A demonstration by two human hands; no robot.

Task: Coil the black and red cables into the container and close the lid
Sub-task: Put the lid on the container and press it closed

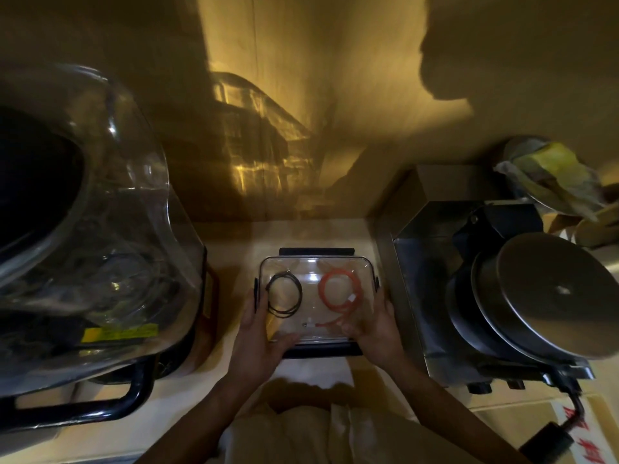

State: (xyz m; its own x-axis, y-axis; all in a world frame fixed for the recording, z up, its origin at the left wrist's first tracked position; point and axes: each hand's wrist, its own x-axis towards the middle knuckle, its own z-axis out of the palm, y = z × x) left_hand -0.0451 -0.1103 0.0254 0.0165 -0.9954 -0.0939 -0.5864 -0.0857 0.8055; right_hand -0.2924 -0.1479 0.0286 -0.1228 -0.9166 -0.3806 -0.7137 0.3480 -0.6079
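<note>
A clear rectangular container (316,262) with black clasps sits on the counter straight ahead. Inside it, a coiled black cable (284,294) lies on the left and a coiled red cable (339,289) lies on the right, its white plug end trailing toward the near wall. A clear lid appears to lie on top; I cannot tell whether it is latched. My left hand (259,333) holds the container's near left side, with the thumb across the near edge. My right hand (375,329) holds the near right side, fingers on the rim.
A large clear dome over a dark appliance (83,212) fills the left. A steel machine with a round metal disc (549,296) stands at the right, its cord (569,406) running to the near right. A wall rises close behind.
</note>
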